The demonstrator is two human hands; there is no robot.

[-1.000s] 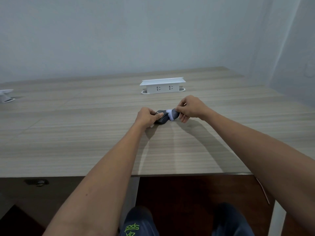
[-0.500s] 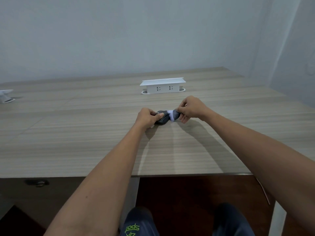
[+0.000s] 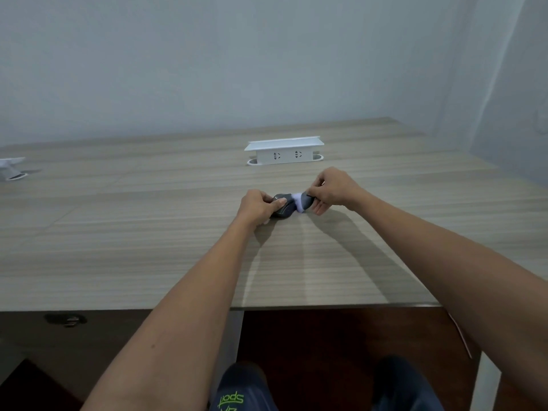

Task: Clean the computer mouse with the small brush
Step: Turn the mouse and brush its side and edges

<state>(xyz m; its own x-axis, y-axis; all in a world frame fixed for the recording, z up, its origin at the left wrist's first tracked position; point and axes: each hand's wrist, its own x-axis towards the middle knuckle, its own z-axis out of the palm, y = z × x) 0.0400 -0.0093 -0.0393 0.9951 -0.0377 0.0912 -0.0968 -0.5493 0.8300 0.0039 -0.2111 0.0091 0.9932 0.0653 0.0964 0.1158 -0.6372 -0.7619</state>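
Head view: one mouse (image 3: 283,208), one brush (image 3: 302,202), two hands.

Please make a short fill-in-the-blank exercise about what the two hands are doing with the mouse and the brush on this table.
1. The left hand holds the dark ____ on the table.
2. The small brush is held by the ____ hand.
3. The bristles of the brush are ____ in colour.
4. Behind the hands stands a white ____ box with two outlets.

Missing words: mouse; right; white; socket

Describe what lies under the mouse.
The mouse rests on the wooden desk; left hand steadies it, brush bristles touch its right end. Contact area hidden.
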